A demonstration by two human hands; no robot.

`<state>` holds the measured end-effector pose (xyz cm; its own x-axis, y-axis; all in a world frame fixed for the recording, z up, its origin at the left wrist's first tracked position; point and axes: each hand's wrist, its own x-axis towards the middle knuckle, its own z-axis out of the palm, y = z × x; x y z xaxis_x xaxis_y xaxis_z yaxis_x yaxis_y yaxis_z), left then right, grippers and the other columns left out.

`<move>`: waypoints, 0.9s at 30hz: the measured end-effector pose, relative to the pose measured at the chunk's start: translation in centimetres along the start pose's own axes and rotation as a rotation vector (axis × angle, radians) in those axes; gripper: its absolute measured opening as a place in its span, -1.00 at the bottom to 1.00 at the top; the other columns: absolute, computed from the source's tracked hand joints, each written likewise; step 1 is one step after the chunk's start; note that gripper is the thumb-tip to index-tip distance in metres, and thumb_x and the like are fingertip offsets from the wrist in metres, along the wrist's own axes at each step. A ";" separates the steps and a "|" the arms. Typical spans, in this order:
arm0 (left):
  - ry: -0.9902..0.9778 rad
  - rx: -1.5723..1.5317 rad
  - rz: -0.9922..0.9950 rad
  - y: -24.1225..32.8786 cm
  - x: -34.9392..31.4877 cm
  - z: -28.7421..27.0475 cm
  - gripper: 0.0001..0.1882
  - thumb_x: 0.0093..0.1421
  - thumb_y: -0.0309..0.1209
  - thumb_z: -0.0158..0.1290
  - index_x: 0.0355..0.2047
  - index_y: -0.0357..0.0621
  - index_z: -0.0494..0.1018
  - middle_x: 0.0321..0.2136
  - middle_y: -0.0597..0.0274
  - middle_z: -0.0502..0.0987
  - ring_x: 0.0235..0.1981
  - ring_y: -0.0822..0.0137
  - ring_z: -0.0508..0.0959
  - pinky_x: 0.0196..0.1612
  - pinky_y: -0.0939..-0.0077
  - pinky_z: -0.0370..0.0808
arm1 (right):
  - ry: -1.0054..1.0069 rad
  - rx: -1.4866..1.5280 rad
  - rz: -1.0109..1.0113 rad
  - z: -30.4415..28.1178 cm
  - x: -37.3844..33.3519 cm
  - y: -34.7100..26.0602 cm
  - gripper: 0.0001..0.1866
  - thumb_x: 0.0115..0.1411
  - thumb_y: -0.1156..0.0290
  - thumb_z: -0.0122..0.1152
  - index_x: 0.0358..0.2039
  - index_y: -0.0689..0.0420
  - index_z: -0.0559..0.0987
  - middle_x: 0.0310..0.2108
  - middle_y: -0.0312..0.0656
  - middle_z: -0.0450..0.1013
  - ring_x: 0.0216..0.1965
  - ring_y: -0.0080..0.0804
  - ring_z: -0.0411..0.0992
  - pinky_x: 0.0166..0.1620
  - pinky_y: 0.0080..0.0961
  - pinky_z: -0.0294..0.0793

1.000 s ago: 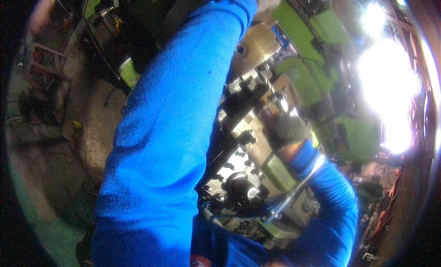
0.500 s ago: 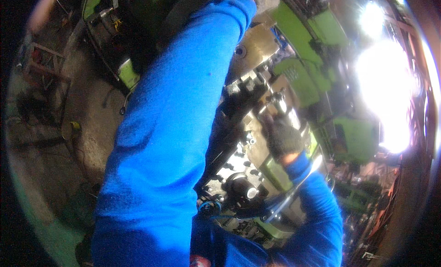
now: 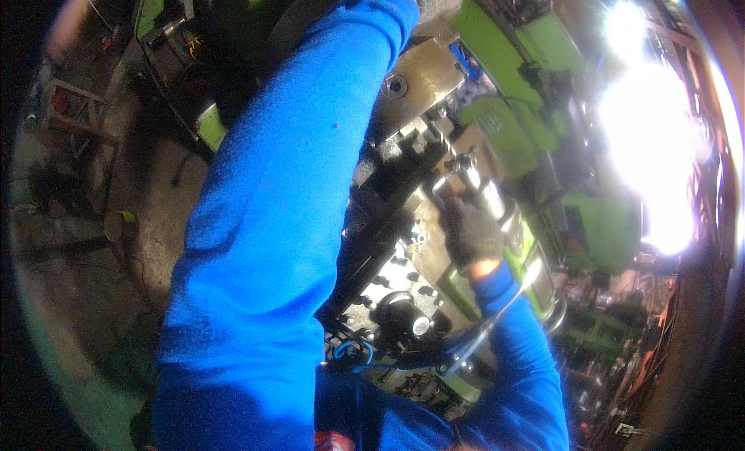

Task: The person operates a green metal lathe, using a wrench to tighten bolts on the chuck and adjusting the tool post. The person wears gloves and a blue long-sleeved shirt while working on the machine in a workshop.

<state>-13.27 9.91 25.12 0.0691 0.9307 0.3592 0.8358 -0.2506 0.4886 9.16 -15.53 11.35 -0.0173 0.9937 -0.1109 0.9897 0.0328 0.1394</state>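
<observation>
Right hand [image 3: 468, 232] (gloved) grip closed on lathe handle [image 3: 463, 174] | left grip hidden

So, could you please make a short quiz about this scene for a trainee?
1. True or false: the right hand wears a dark glove.
2. What colour are the sleeves?
3. The right hand is at: A) the floor, B) the metal parts of the green machine, C) a window.

Key: 1 true; 2 blue; 3 B.
</observation>
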 end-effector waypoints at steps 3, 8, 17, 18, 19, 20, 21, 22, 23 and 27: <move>-0.068 -0.003 -0.045 -0.1 0.6 -1.1 -0.13 0.08 0.20 0.24 0.27 -0.09 0.45 0.24 -0.10 0.49 0.26 -0.05 0.49 0.32 0.03 0.39 | -0.009 0.008 0.014 -0.9 0.6 -0.7 -0.75 0.31 0.25 0.09 -0.08 0.04 0.58 -0.24 -0.05 0.61 -0.19 0.04 0.61 -0.16 0.00 0.59; -0.100 -0.053 -0.019 -0.4 1.7 -0.3 -0.12 0.05 0.22 0.26 0.24 -0.12 0.48 0.20 -0.13 0.51 0.22 -0.07 0.52 0.29 0.08 0.42 | -0.083 0.026 0.082 -0.8 0.5 -0.5 -0.73 0.31 0.27 0.08 -0.04 0.04 0.59 -0.23 0.00 0.62 -0.19 0.06 0.61 -0.13 0.00 0.59; -0.268 -0.146 0.025 -0.1 1.1 -2.4 -0.36 0.07 0.24 0.25 -0.02 0.06 0.65 0.11 -0.05 0.59 0.18 -0.06 0.54 0.25 0.11 0.46 | -0.010 0.011 0.083 -2.2 0.6 -1.7 -0.73 0.27 0.33 0.08 -0.07 0.06 0.61 -0.29 0.05 0.63 -0.21 0.08 0.62 -0.10 -0.01 0.60; -0.220 -0.128 0.020 0.1 1.0 -2.1 -0.39 0.07 0.23 0.25 -0.06 0.08 0.66 0.10 -0.03 0.60 0.17 -0.05 0.55 0.24 0.11 0.46 | -0.035 0.036 0.102 -2.1 0.6 -1.5 -0.73 0.27 0.33 0.08 -0.07 0.07 0.61 -0.29 0.06 0.63 -0.21 0.09 0.62 -0.10 0.00 0.60; -0.168 -0.109 0.013 0.2 0.9 -1.6 -0.42 0.07 0.23 0.26 -0.10 0.10 0.67 0.08 -0.01 0.61 0.16 -0.05 0.56 0.24 0.11 0.46 | -0.059 0.059 0.119 -2.1 0.6 -1.5 -0.73 0.26 0.34 0.08 -0.07 0.07 0.61 -0.29 0.06 0.63 -0.21 0.09 0.62 -0.10 0.01 0.60; -0.115 -0.089 0.006 0.3 0.9 -1.3 -0.45 0.07 0.23 0.26 -0.13 0.12 0.67 0.06 0.02 0.62 0.14 -0.04 0.57 0.23 0.11 0.46 | -0.120 0.073 0.137 -1.9 1.0 -1.3 -0.73 0.26 0.34 0.09 -0.08 0.08 0.60 -0.29 0.06 0.63 -0.21 0.10 0.62 -0.10 0.02 0.60; -0.133 -0.105 0.013 0.3 1.0 -1.5 -0.45 0.07 0.25 0.25 -0.16 0.12 0.67 0.02 0.04 0.64 0.13 -0.01 0.57 0.22 0.12 0.47 | -0.137 0.092 0.138 -1.8 1.1 -1.1 -0.74 0.25 0.34 0.09 -0.08 0.09 0.60 -0.29 0.07 0.63 -0.21 0.11 0.62 -0.11 0.03 0.60; -0.130 -0.079 0.004 0.4 1.3 -1.3 -0.44 0.06 0.26 0.25 -0.16 0.13 0.67 0.02 0.04 0.64 0.13 -0.01 0.57 0.22 0.11 0.47 | -0.154 0.113 0.138 -1.6 1.2 -0.9 -0.74 0.25 0.34 0.09 -0.09 0.09 0.60 -0.29 0.07 0.63 -0.21 0.12 0.62 -0.11 0.03 0.59; -0.127 -0.052 -0.007 0.5 1.5 -1.0 -0.44 0.06 0.27 0.25 -0.16 0.14 0.67 0.02 0.04 0.64 0.13 -0.01 0.57 0.22 0.11 0.47 | -0.126 0.138 0.121 -1.5 1.1 -0.7 -0.74 0.24 0.34 0.09 -0.11 0.10 0.60 -0.29 0.08 0.63 -0.20 0.12 0.61 -0.12 0.04 0.59; -0.087 -0.039 -0.015 0.6 1.2 -1.2 -0.40 0.06 0.31 0.23 -0.13 0.15 0.67 0.03 0.06 0.63 0.13 0.00 0.57 0.21 0.11 0.48 | -0.132 0.163 0.116 -0.6 1.2 0.1 -0.77 0.23 0.34 0.10 -0.15 0.09 0.61 -0.30 0.10 0.62 -0.20 0.15 0.61 -0.14 0.05 0.59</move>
<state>-13.35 10.57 26.85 0.1057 0.9535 0.2821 0.8151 -0.2456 0.5247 9.13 -14.32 11.82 0.1063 0.9668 -0.2325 0.9940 -0.1094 -0.0002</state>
